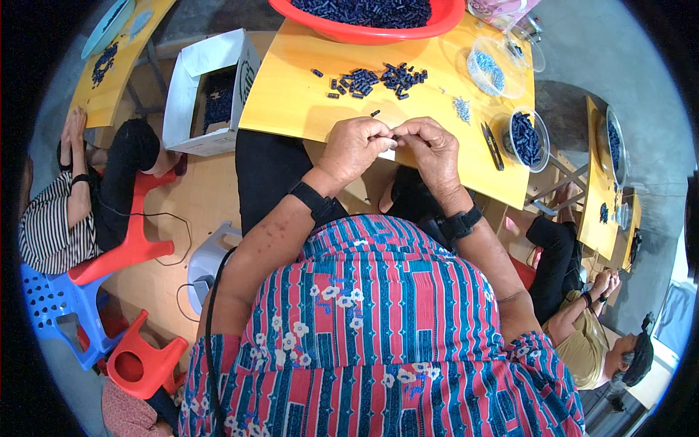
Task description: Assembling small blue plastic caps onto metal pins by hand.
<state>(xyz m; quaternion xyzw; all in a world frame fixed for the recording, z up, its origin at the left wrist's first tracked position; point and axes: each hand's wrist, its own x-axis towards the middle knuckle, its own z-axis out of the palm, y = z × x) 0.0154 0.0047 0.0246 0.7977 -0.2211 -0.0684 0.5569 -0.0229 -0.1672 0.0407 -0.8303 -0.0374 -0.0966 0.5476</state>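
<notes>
My left hand (353, 151) and my right hand (432, 149) meet at the near edge of the yellow table (291, 98). Their fingertips are pinched together around a small dark cylindrical piece (395, 137), mostly covered by the fingers. Just beyond the left fingertips lies one loose dark piece (375, 113). Farther off, a loose pile of dark blue-black cylinders (360, 81) is spread over the tabletop. To the right of my right hand are a small heap of pale blue bits (462, 109) and a black tweezers-like tool (492, 146).
A red basin (371, 33) full of dark pieces stands at the far edge. Clear tubs hold pale blue bits (488, 71) and dark cylinders (526, 138). A white carton (191, 95) is left of the table. Other people sit at tables on both sides, near red stools (142, 357).
</notes>
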